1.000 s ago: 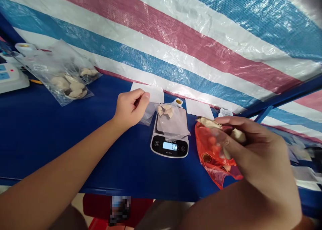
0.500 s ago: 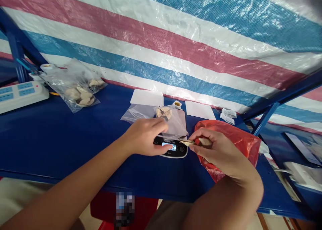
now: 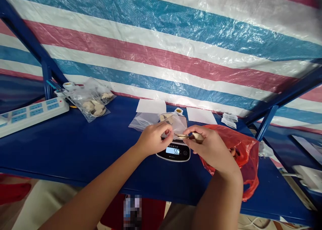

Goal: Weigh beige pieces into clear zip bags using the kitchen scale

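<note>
On the kitchen scale point(image 3: 173, 158), whose display looks like 5.6, lies a clear plastic bag point(image 3: 179, 122) with pale, dark-edged dried pieces point(image 3: 164, 117) inside, like dried mushrooms. My left hand point(image 3: 157, 137) pinches the near edge of this bag, thumb and fingers closed. Between the thumb and fingers of my right hand point(image 3: 208, 142) are pale, dark-edged dried pieces point(image 3: 197, 137), one end pointing at the bag's mouth. A red plastic bag point(image 3: 249, 163), holding brownish things, lies under and beside my right hand.
To the left are clear bags of pale pieces point(image 3: 94, 107) and a white power strip point(image 3: 32, 115). White paper sheets point(image 3: 151, 106) and a small cup with yellowish contents point(image 3: 178, 111) stand behind the scale. Small white packets point(image 3: 229, 120) lie back right. A striped sheet point(image 3: 161, 55) hangs behind.
My left hand has closed on the bag edge, where its fingers were apart. My right hand has brought its pieces closer to the bag. The view has shifted slightly.
</note>
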The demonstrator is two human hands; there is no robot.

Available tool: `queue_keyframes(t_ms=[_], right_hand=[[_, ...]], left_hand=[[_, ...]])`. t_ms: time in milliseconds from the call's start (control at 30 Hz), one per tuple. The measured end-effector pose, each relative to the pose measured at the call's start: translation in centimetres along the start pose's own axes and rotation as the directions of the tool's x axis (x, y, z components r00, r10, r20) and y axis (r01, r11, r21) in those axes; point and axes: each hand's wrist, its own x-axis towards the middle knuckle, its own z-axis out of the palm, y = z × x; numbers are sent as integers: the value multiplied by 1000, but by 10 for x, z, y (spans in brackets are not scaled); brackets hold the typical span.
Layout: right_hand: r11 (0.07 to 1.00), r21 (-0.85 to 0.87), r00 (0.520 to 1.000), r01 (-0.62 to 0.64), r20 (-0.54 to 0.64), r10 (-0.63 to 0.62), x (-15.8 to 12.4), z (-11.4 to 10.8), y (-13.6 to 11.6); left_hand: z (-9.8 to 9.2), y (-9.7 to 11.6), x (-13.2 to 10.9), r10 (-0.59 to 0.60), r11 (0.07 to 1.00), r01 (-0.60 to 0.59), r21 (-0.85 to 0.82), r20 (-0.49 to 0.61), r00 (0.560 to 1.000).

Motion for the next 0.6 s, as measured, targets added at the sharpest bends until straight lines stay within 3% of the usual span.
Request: queue_keyframes(t_ms=[200,367,467,600], right_hand=[[962,-223,966,157,-169,-197,14,21,-4],[912,-398,962,99,-198,-190,22,31,-1],[961,-273,984,44,-156,-89,14,21,2],[988,57,955,-144,-252,154,3,0,10]], left_hand=[[4,1,1,-83,979,84,-187,14,996],[9,1,-1,-74,970,93,-224,96,993],[2,0,0,-18,978,31,-208,65,998],[-20,-14,-1,-91,987,65,-150,-169,981]])
